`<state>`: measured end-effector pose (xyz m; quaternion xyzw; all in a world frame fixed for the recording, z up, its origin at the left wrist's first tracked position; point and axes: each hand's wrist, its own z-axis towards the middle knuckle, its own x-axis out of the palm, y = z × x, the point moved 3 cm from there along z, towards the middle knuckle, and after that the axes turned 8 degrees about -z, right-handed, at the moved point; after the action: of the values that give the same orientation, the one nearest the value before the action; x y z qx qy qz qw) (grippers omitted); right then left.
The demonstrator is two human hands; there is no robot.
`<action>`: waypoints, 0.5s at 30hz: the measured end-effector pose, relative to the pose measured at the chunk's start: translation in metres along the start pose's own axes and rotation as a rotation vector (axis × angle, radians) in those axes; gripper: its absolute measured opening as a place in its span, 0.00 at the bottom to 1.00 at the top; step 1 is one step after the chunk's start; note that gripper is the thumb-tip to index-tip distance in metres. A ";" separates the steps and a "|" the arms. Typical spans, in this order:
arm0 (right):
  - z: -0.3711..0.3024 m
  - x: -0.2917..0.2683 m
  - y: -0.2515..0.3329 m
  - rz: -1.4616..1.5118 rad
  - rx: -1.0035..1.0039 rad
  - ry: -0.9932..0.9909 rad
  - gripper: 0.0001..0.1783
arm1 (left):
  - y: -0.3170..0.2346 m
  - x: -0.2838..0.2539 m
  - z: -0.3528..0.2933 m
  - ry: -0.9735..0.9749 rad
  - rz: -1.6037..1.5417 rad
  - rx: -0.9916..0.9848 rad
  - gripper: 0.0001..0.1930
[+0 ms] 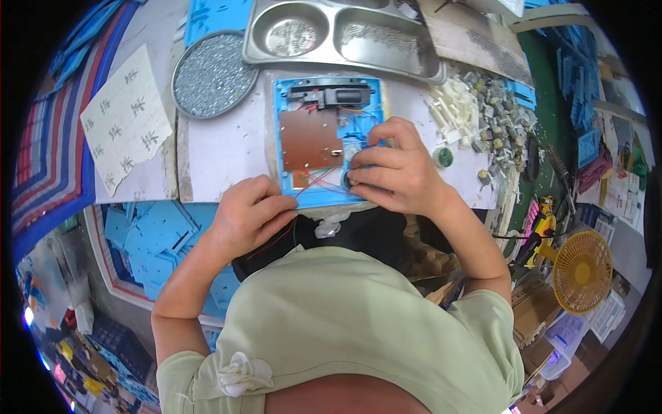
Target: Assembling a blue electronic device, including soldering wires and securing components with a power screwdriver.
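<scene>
Through the head camera I saw the open blue plastic housing (pixel 324 199) lying on the white worktable (pixel 227 152) directly in front of the person, hollow side up, presumably so that its brown circuit board (pixel 309 138) and loose coloured wires (pixel 325 178) were exposed. The left hand (pixel 252 214) was at its lower left corner, thumb and forefinger brought together beside a thin wire; I could not tell whether they pinched it. The right hand (pixel 403 169) lay over the right edge, fingers curled inward about a dark round part (pixel 346 181), though I could not make out whether they gripped it. Set on opposite sides, the hands probably steadied the housing too. The compartmented steel tray (pixel 332 33) beyond and the round dish (pixel 207 116) of small metal pieces (pixel 214 74) seemed placed for easy reach, their rims likely stopping spills; white plastic parts (pixel 455 110) were simply heaped to the right.
</scene>
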<state>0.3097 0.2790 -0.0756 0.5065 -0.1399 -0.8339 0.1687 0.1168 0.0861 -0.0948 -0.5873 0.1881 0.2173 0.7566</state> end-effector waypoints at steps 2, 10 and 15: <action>-0.002 -0.015 -0.001 -0.039 0.103 -0.040 0.15 | -0.001 0.000 0.001 0.021 0.020 0.010 0.13; -0.042 -0.059 -0.050 -0.759 0.708 0.075 0.07 | -0.021 -0.032 0.041 0.337 -0.041 -0.080 0.11; -0.042 -0.073 -0.051 -0.483 0.719 -0.109 0.10 | -0.009 -0.045 0.161 0.169 0.120 0.108 0.06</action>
<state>0.3718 0.3538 -0.0571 0.5065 -0.3076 -0.7732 -0.2260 0.0891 0.2357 -0.0249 -0.5495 0.2975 0.2012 0.7544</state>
